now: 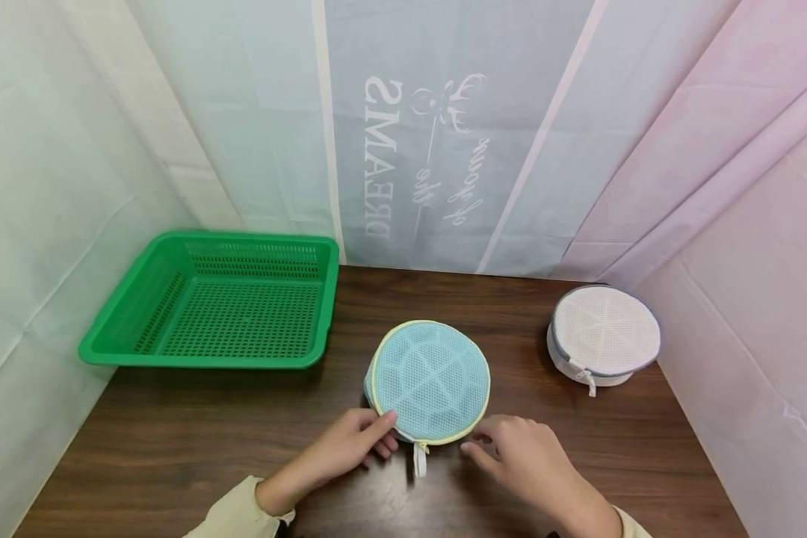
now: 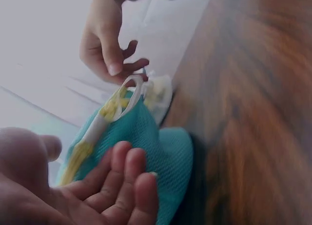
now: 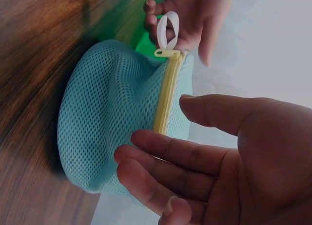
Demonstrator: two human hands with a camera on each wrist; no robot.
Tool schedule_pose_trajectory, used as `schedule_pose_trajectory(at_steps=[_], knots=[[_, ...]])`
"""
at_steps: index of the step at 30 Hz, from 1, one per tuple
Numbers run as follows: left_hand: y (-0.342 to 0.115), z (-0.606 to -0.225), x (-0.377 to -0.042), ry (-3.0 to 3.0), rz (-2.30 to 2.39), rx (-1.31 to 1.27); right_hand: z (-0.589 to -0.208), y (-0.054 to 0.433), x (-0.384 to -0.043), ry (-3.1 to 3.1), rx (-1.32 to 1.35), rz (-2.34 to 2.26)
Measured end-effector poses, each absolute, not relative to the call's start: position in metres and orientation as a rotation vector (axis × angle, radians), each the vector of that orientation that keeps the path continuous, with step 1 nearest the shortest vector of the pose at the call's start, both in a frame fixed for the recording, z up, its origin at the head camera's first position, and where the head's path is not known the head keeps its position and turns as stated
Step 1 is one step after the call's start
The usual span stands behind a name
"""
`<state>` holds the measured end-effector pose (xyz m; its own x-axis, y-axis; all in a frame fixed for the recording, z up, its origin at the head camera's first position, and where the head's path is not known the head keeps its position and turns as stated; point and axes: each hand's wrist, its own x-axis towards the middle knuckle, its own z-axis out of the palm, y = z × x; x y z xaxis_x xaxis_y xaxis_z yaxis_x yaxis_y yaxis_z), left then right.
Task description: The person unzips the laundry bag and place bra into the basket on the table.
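Note:
A round light-blue mesh laundry bag (image 1: 430,377) with yellow trim stands on the table between both hands. Its white loop (image 1: 420,459) hangs at the near side, beside the yellow zipper (image 3: 168,91). At the bag's near left edge is my left hand (image 1: 353,447), its thumb overlapping the rim in the head view. In the left wrist view its fingers (image 2: 127,174) lie loosely bent before the mesh, thumb apart. My right hand (image 1: 521,456) is by the near right edge, thumb and fingers (image 3: 165,154) spread apart. Whether either hand touches the mesh is hard to tell.
A green plastic basket (image 1: 326,321) with perforated walls sits at the back left. Toward the back right stands a white round mesh bag (image 1: 605,329) with grey trim. Printed cloth (image 1: 410,45) hangs behind the dark wooden table (image 1: 242,418) and along both sides.

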<state>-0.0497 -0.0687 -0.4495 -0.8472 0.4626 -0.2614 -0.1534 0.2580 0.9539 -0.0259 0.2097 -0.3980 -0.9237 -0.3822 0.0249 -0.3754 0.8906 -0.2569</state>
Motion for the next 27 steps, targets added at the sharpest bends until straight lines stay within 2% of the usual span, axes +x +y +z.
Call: schedule_pose_trajectory(at_steps=[9,16,27], knots=[[-0.054,-0.455,-0.048,1.853,1.79,0.103,-0.4,0.2,-0.023,3.008,-0.631,-0.441],[-0.049,-0.452,-0.049,1.803,1.806,0.111,-0.4,0.19,-0.022,3.041,-0.662,-0.461],[-0.04,-0.446,-0.049,1.737,1.852,0.132,-0.403,0.175,-0.021,3.111,-0.573,-0.464]])
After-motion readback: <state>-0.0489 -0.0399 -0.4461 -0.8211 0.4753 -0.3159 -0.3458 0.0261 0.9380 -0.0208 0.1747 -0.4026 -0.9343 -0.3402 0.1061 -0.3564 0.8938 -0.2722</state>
